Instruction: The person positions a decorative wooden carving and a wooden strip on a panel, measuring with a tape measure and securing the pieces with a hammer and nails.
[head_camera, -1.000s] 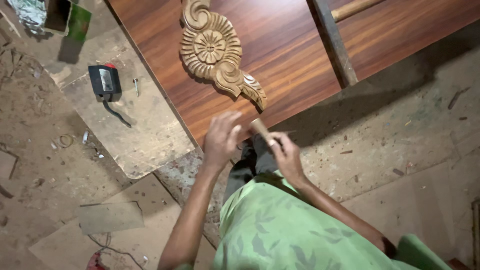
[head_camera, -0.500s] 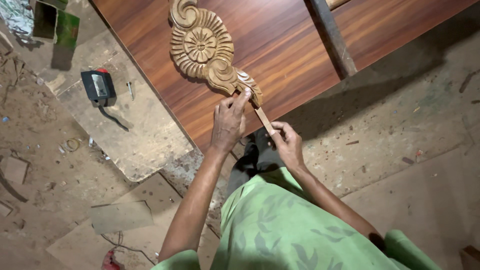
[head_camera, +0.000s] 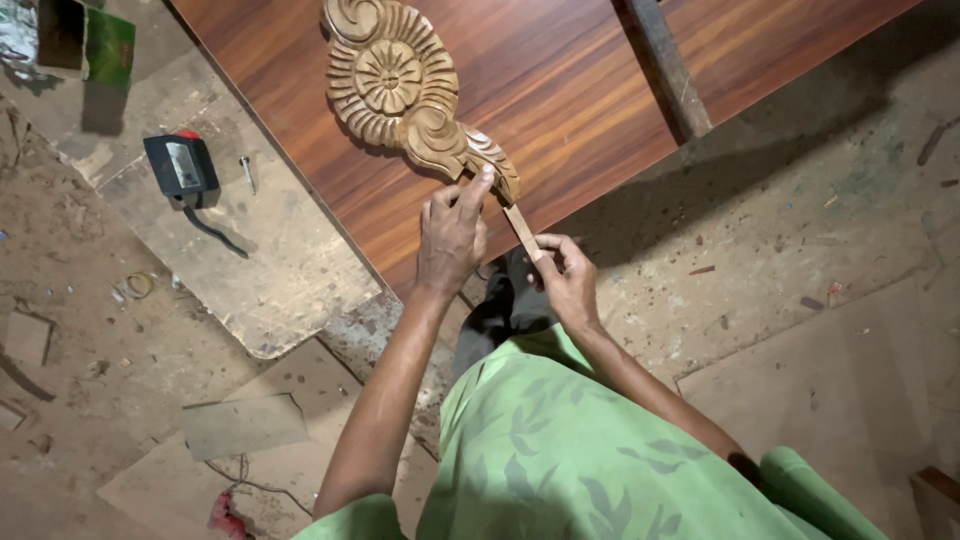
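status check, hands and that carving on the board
Left hand fingertips on carving tip. Right hand pinching thin stick at same tip. Carving flat on board. Nothing blocking.

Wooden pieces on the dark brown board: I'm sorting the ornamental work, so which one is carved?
The pale carved wooden rosette ornament, with petals and scrolls, touched by the left hand. The plain dark wooden bar is uncarved.

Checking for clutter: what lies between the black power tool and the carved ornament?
In the head view, a loose screw on a dusty board, then the brown panel.
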